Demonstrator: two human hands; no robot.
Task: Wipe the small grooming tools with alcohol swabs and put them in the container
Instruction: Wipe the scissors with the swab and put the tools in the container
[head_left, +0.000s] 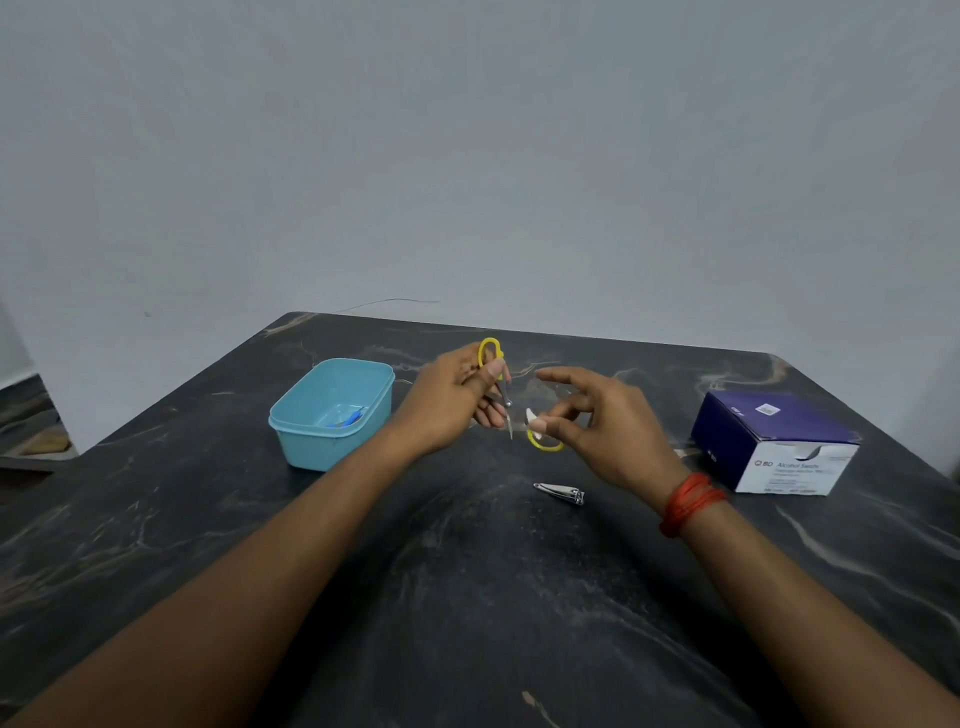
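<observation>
Looking down, I see the left hand (452, 400) gripping the scissors (505, 397) up in the air, over the far middle of the table (467, 597). The scissors are spread open. They stand mostly up and down. One yellow loop is on top by the thumb, one blade points down at the table, and the other yellow loop hangs low by the right hand (597, 421). The right hand pinches a white swab (531, 415) with thumb and finger, right beside the blade. I cannot tell if they touch.

The tub (332, 447) sits just left of the left hand, with a blue thing (345, 417) inside. The box (753, 431) is well off to the right, near the table's right edge. The clipper (560, 492) lies flat between the arms, its thin end pointing left. The table's near half is bare between the arms.

I count one pair of scissors, one clipper, one swab, one tub and one box.
</observation>
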